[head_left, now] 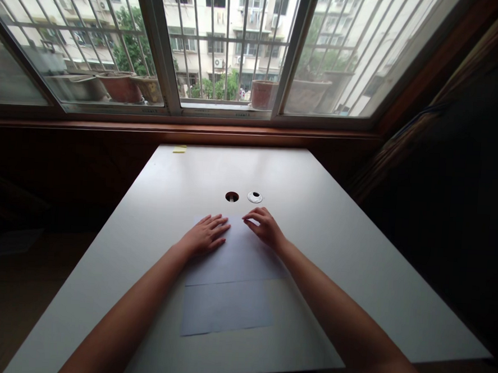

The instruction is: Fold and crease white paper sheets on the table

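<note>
My left hand point(207, 233) lies flat, palm down, with its fingers spread on the upper left part of a pale sheet of paper point(236, 261). Across from it, my right hand point(264, 225) is closed in a pinch at the sheet's far edge. Thumb and forefinger come close together there, and whether they hold the edge cannot be made out. A smaller piece of paper point(227, 309) lies nearer to me, its far side against the near edge of the larger sheet. My right forearm covers part of the larger sheet's right side.
The papers lie on a white table point(135, 247). Beyond my hands are a round cable hole point(232, 197) and its loose white grommet cover point(255, 197). A yellow sticky note point(179, 149) is at the far left corner. A barred window point(228, 44) stands behind.
</note>
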`<action>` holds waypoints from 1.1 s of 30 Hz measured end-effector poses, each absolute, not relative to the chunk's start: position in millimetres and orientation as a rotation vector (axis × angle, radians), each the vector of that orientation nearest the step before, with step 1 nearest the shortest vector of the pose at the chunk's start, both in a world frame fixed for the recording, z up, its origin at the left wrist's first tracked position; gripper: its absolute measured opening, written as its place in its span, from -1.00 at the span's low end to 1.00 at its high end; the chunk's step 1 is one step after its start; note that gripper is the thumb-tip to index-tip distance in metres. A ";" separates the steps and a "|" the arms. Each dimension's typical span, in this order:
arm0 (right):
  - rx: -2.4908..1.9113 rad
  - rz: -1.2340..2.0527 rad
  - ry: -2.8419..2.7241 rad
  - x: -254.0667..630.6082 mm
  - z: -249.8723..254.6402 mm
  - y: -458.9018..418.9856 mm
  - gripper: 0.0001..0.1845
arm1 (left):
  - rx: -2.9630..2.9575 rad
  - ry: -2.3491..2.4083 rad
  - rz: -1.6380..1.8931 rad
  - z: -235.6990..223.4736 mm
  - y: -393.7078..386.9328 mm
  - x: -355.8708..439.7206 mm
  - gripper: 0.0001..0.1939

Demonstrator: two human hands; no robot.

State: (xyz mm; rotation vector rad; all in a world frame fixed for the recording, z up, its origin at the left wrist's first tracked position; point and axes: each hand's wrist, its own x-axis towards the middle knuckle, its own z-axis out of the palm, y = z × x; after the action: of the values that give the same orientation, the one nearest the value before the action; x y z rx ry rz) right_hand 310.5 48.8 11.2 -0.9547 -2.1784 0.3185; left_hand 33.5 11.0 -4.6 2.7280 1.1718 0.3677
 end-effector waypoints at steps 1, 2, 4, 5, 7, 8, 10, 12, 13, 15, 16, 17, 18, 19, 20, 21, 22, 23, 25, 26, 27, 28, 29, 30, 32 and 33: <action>-0.924 0.331 -2.192 312.4 15.2 40.7 -0.87 | 2.725 1.180 0.370 -4.9 13.1 33.2 -0.46; -0.887 0.345 -2.217 314.8 19.3 31.4 -0.86 | 2.722 1.188 0.374 -5.1 15.1 32.9 -0.46; -0.797 0.381 -2.306 321.2 27.2 10.1 -0.86 | 2.713 1.203 0.384 -5.5 18.8 32.4 -0.46; -0.757 0.401 -2.354 325.1 30.9 -1.6 -0.86 | 2.709 1.206 0.386 -5.6 20.6 32.2 -0.46; -0.701 0.453 -2.468 333.7 37.4 -25.9 -0.84 | 2.708 1.206 0.386 -5.7 24.2 31.9 -0.47; -0.680 0.472 -2.529 337.9 40.0 -37.9 -0.82 | 2.710 1.203 0.385 -5.8 26.0 31.6 -0.47; -0.665 0.473 -2.611 344.9 44.3 -60.6 -0.74 | 2.711 1.197 0.396 -6.1 29.6 31.1 -0.47; -0.668 0.447 -2.692 348.9 47.4 -79.5 -0.64 | 2.710 1.196 0.413 -6.5 32.7 30.6 -0.48; -0.683 0.417 -2.727 349.5 48.7 -87.1 -0.60 | 2.709 1.196 0.421 -6.8 34.0 30.3 -0.48; -0.711 0.358 -2.793 348.3 51.2 -98.3 -0.53 | 2.706 1.192 0.440 -7.6 35.8 29.8 -0.48; -0.721 0.326 -2.820 346.7 52.5 -102.1 -0.51 | 2.705 1.188 0.450 -8.0 36.2 29.7 -0.48; -0.724 0.295 -2.844 344.7 53.9 -104.8 -0.51 | 2.704 1.185 0.460 -8.2 36.4 29.6 -0.48; -0.722 0.265 -2.864 342.4 55.4 -106.9 -0.50 | 2.704 1.182 0.465 -8.3 36.3 29.6 -0.48; -0.718 0.236 -2.879 340.0 57.0 -108.4 -0.51 | 2.707 1.182 0.466 -8.2 36.0 29.7 -0.48; -0.711 0.210 -2.893 337.6 58.5 -109.6 -0.52 | 2.711 1.183 0.458 -7.8 35.6 29.8 -0.48; -0.701 0.190 -2.906 335.4 60.0 -110.7 -0.52 | 2.716 1.186 0.447 -7.3 35.1 30.0 -0.47; -0.688 0.173 -2.913 333.4 61.3 -111.6 -0.53 | 2.721 1.188 0.434 -6.7 34.6 30.3 -0.47; -0.674 0.158 -2.917 331.8 62.3 -112.3 -0.54 | 2.723 1.190 0.426 -6.0 34.2 30.5 -0.47; -0.652 0.132 -2.918 329.7 63.6 -113.1 -0.53 | 2.725 1.191 0.423 -4.9 33.7 30.8 -0.47; -0.645 0.116 -2.913 329.2 63.6 -113.1 -0.52 | 2.727 1.191 0.425 -4.7 33.7 30.8 -0.47; -0.645 0.099 -2.909 329.1 63.3 -112.8 -0.51 | 2.730 1.190 0.427 -4.7 33.9 30.7 -0.48; -0.647 0.083 -2.906 329.5 62.7 -112.2 -0.49 | 2.734 1.189 0.427 -4.9 34.2 30.6 -0.48; -0.649 0.067 -2.902 330.2 61.7 -111.4 -0.47 | 2.737 1.188 0.427 -5.2 34.6 30.4 -0.48; -0.649 0.053 -2.900 331.3 60.3 -110.4 -0.44 | 2.740 1.186 0.428 -5.7 35.0 30.2 -0.48; -0.643 0.023 -2.896 334.9 56.8 -107.9 -0.37 | 2.743 1.186 0.429 -6.6 35.5 29.8 -0.47; -0.639 0.004 -2.889 337.3 54.7 -106.3 -0.35 | 2.747 1.187 0.426 -6.9 35.7 29.7 -0.47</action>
State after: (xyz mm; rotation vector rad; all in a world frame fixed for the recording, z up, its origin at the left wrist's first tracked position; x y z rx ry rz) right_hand 337.3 -106.3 54.7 -0.6393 -2.8888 0.0037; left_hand 29.7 35.7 -6.9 2.7474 1.1874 0.4257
